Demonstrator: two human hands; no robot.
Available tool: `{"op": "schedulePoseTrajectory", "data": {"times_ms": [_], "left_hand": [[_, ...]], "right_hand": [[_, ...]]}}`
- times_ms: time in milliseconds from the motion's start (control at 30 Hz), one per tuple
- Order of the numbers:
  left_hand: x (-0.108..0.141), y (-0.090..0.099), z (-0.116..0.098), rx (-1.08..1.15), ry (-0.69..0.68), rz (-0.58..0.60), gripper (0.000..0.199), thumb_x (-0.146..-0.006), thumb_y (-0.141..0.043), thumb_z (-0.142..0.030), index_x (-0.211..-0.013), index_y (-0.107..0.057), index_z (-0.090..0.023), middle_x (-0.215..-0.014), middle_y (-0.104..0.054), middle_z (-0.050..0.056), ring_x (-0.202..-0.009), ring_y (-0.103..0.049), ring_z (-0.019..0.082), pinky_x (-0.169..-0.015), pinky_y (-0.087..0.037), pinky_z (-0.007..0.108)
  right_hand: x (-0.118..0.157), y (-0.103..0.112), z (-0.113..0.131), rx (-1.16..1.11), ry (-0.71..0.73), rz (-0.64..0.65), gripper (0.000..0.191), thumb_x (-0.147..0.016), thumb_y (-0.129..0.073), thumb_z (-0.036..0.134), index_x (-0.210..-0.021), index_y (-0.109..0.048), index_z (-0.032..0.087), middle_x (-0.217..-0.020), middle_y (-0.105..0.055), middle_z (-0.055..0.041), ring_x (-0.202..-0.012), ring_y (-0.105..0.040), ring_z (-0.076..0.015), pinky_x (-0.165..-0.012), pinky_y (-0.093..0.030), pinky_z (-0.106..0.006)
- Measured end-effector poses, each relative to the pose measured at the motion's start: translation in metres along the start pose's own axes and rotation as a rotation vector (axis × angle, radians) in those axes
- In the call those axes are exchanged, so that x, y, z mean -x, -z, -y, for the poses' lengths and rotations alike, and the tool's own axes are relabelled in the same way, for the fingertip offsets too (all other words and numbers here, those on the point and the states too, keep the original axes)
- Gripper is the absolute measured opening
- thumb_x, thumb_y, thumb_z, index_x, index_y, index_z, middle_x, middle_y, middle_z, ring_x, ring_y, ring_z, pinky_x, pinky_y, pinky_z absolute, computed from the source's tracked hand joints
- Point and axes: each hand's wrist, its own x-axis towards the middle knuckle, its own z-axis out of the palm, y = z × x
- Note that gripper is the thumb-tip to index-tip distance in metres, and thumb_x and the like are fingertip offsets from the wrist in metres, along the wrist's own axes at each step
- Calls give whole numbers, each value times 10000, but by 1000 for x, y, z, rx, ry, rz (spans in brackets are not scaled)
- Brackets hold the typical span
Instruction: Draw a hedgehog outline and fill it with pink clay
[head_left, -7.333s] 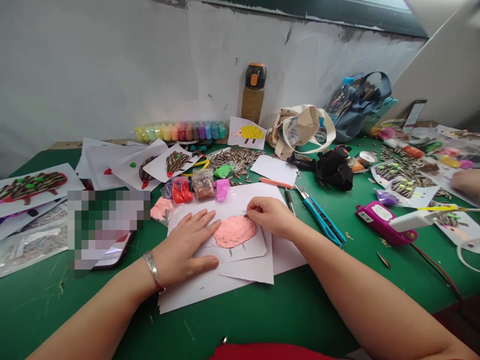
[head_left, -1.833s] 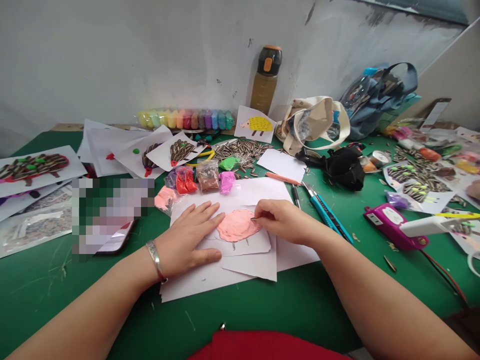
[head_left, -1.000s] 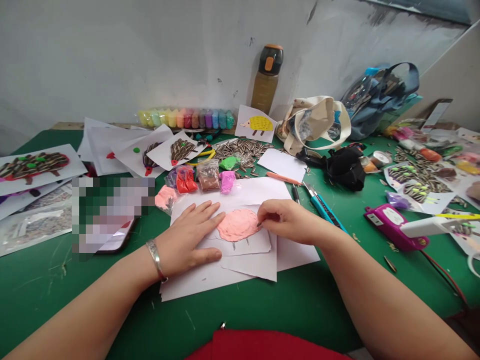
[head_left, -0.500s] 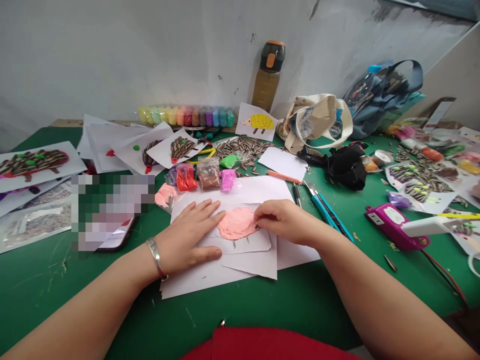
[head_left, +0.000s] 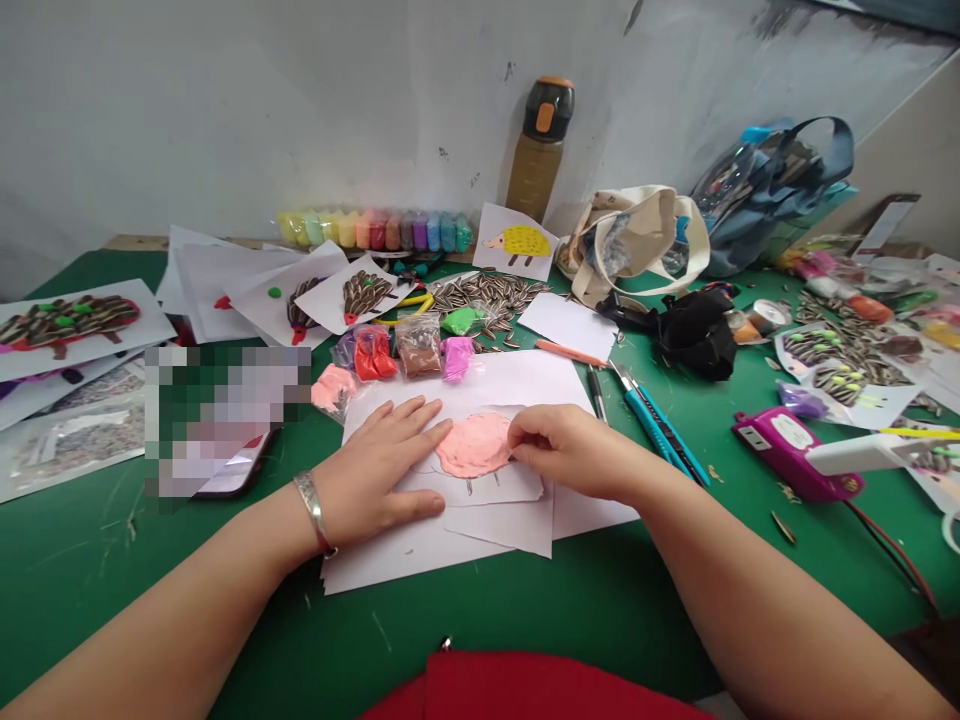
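A flat oval of pink modelling clay (head_left: 474, 447) lies on a small white sheet, with two short legs drawn below it. My left hand (head_left: 394, 465) rests palm down on the papers, fingers spread, the tips touching the sheet at the clay's left side. At the clay's right edge my right hand (head_left: 562, 445) is closed in a pinch. A small dark tip shows between thumb and forefinger, seemingly a sunflower seed, mostly hidden by the fingers. More white paper (head_left: 375, 565) is stacked underneath.
Behind the papers are bagged red clay (head_left: 375, 357), brown clay (head_left: 418, 348) and a pile of sunflower seeds (head_left: 491, 298). To the right lie a pen (head_left: 596, 393), blue cutters (head_left: 660, 425) and a purple glue gun or adapter-like device (head_left: 795, 455). A pixelated phone (head_left: 236, 475) lies left.
The right hand has shifted very slightly at the clay's right edge, and the dark tip in its pinch shows less. The left hand stays in place. The view has moved a little.
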Motion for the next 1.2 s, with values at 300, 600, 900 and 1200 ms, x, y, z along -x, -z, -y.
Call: {"op": "schedulePoseTrajectory", "data": {"times_ms": [300, 600, 900, 1200], "left_hand": [[0, 1, -1, -6, 7, 15, 775, -857, -492, -629, -1484, -309, -214, -1572, -160, 106, -1440, -126, 341, -1145, -128, 550], [0, 1, -1, -16, 5, 20, 782, -856, -500, -625, -1486, -303, -206, -1569, -154, 120, -1441, -121, 339, -1141, -130, 558], [1, 2, -1, -1, 6, 9, 777, -853, -509, -620, -1483, -310, -211, -1567, -161, 111, -1439, -125, 340, -1143, -132, 562], [0, 1, 0, 3, -3, 2, 787, -851, -514, -624, -1480, -320, -194, -1563, -167, 126, -1434, -132, 354, -1137, -139, 577]], "right_hand": [[1, 4, -6, 7, -50, 20, 136, -785, -511, 174, -781, -637, 224, -790, -647, 4, -704, -545, -145, -608, -394, -271], [0, 5, -8, 6, -67, 8, 136, -785, -509, 183, -783, -640, 223, -786, -649, 0, -704, -549, -149, -610, -391, -271], [-2, 6, -12, 1, -102, -9, 138, -770, -500, 172, -765, -628, 224, -748, -633, 5, -669, -532, -143, -585, -377, -264], [-2, 9, -14, -71, -91, 25, 130, -783, -520, 197, -793, -646, 227, -786, -648, 3, -705, -553, -150, -626, -407, -278]]}}
